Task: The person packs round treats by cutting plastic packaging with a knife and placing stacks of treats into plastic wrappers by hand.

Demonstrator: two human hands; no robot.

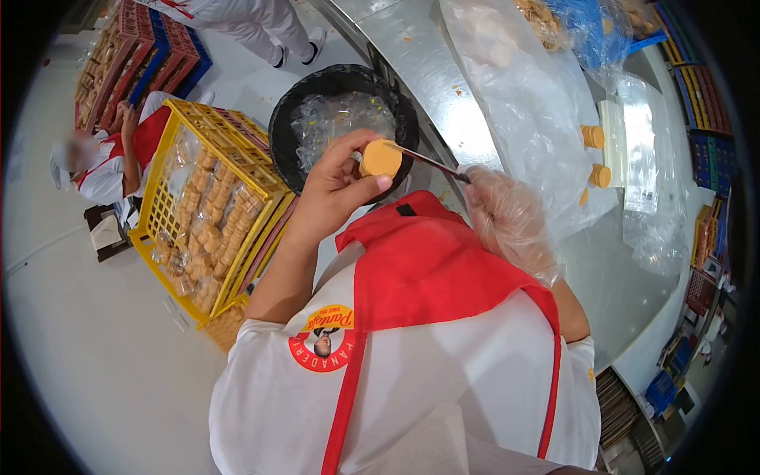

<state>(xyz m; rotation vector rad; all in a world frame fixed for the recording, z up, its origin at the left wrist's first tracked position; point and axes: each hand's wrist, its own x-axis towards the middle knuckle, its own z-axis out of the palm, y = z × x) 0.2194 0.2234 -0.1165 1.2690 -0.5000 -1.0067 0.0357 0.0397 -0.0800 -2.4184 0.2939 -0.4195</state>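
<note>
Bare, my left hand (336, 182) pinches a round, tan cookie (381, 159) by its edge, thumb in front and fingers behind. My right hand (511, 218), in a clear plastic glove, is wrapped round the dark handle of a knife (431, 163). The thin blade reaches left to the upper edge of the cookie and appears to touch it. Both hands are in front of my red apron (443, 253). Below the cookie is a black bin (285, 119) lined with a bag and holding crumpled clear plastic.
A steel table (419, 47) on the right bears a plastic sheet (514, 103), small cookie stacks (592, 136) and clear bags (653, 190). Yellow crates (273, 178) of bagged cookies stand left. One person (119, 162) sits beyond them; another (245, 20) stands at the top.
</note>
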